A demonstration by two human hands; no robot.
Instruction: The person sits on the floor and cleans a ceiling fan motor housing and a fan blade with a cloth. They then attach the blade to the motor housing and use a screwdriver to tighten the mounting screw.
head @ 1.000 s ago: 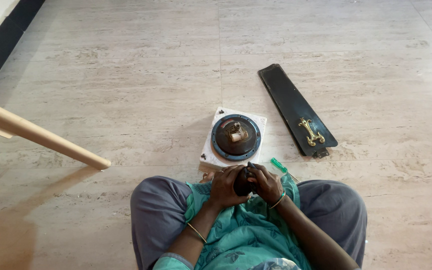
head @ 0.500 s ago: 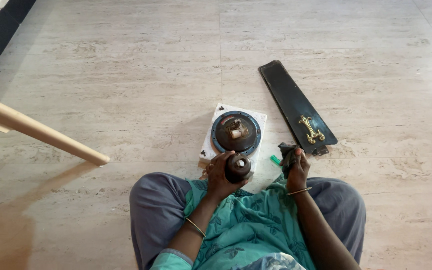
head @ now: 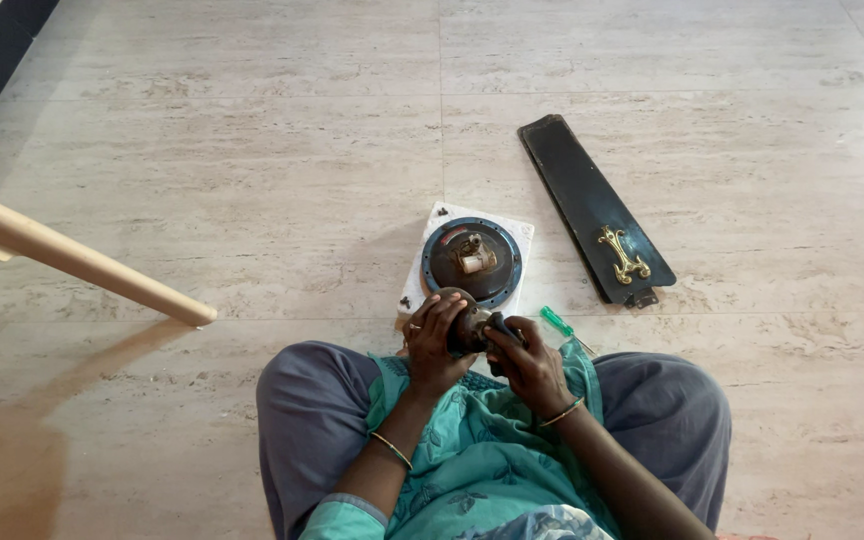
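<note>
The small dark rounded fan part [head: 465,322] sits between both hands above the lap, just nearer than the round motor housing [head: 472,262] on its white pad [head: 518,236]. The left hand [head: 434,338] wraps its left side with curled fingers; the right hand [head: 524,362] closes on a dark-handled tool [head: 502,327] touching its right side. The black fan blade [head: 592,208] lies well apart, front right.

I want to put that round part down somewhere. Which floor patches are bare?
Bare tiles lie between the wooden leg and the white board, and beyond the fan blade. It is crowded at the knees, around the motor disc and screwdriver.
</note>
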